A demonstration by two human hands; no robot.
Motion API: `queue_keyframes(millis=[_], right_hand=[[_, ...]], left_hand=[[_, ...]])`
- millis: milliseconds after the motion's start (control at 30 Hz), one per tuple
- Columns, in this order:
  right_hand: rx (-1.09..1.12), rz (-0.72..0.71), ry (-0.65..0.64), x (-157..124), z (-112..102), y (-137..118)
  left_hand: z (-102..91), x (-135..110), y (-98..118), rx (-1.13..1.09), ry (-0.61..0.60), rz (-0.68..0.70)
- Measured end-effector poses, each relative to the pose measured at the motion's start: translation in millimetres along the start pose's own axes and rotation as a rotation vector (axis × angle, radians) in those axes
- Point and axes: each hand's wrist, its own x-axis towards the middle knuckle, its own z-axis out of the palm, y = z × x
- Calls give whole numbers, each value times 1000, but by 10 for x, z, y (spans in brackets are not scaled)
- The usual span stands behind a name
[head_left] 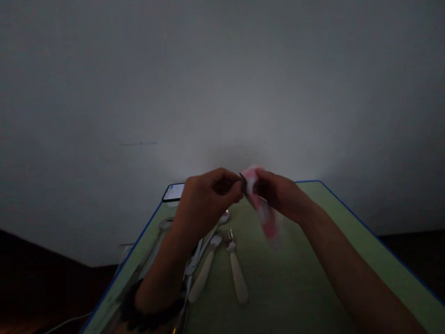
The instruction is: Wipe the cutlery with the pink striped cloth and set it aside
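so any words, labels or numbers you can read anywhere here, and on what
No text can be read here.
Phone screen at the far corner of the green table: lit, but too small and blurred to read.
Pink cloth in the right hand: blurred, no print visible.
Small dark thing pinched in the left hand: too dim to tell.
White-handled cutlery on the table: no marks visible.

Green blue-edged table, phone at its far edge, white-handled fork, perhaps a spoon alongside.
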Motion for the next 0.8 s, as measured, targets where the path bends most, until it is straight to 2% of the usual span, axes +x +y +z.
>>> queue_keyframes(millis=[100, 200, 267, 333, 433, 500, 667, 733, 800], right_hand=[[0, -43, -85, -37, 8, -45], [-248, -82, -187, -105, -60, -130], [-407, -87, -209, -141, -108, -178], [-577, -131, -149, -161, -138, -208], [-879, -234, 55, -161, -144, -223], [-997, -275, 165, -146, -125, -219], [-980, -351, 293, -84, 2, -144], [-957, -378, 225, -67, 61, -96], [-925, -369, 86, -62, 95, -58]], left_hand=[[12, 9, -14, -10, 125, -8], [9, 10, -30, -40, 215, -10], [12, 4, -27, -47, 238, -9], [23, -1, -23, -52, 239, 1], [51, 3, -32, -30, 199, 12], [72, 12, -42, 5, 158, 11], [129, 26, -31, 22, 128, 12], [156, 25, -24, -43, 161, 12], [177, 25, -31, -85, 209, 9]])
